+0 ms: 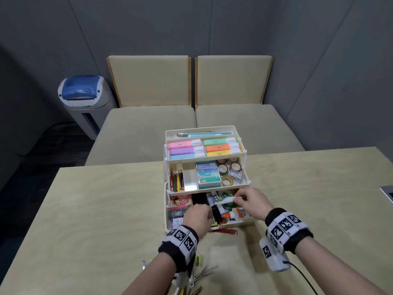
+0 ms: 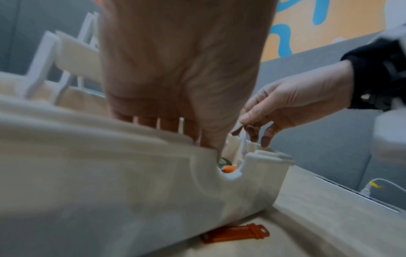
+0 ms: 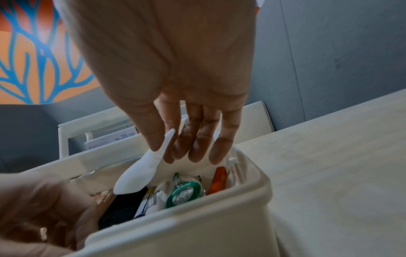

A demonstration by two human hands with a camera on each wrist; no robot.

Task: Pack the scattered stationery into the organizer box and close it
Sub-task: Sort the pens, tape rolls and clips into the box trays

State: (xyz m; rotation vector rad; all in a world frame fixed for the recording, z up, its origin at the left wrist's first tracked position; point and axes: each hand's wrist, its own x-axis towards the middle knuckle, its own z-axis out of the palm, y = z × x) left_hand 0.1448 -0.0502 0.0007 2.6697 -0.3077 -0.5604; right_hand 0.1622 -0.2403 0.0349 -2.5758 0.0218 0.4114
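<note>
The cream tiered organizer box (image 1: 234, 224) stands open on the table, with highlighters, pencils, staples and tape rolls in its upper trays. My right hand (image 1: 239, 199) pinches a white tapered plastic piece (image 3: 140, 172) between thumb and fingers above the bottom compartment. Below it lie a green tape dispenser (image 3: 183, 193) and a glue bottle (image 1: 238, 212). My left hand (image 1: 204, 211) reaches into the same compartment beside a black item. Its fingertips are hidden behind the box wall (image 2: 110, 173). A red cutter (image 1: 226, 231) lies on the table against the box front.
Several loose metal clips and small items (image 1: 204, 273) lie on the wooden table (image 1: 106, 209) near its front edge, by my left forearm. A cable slot (image 1: 387, 193) sits at the right edge. Beige sofa seats (image 1: 148, 128) and a shredder bin (image 1: 85, 96) stand beyond the table.
</note>
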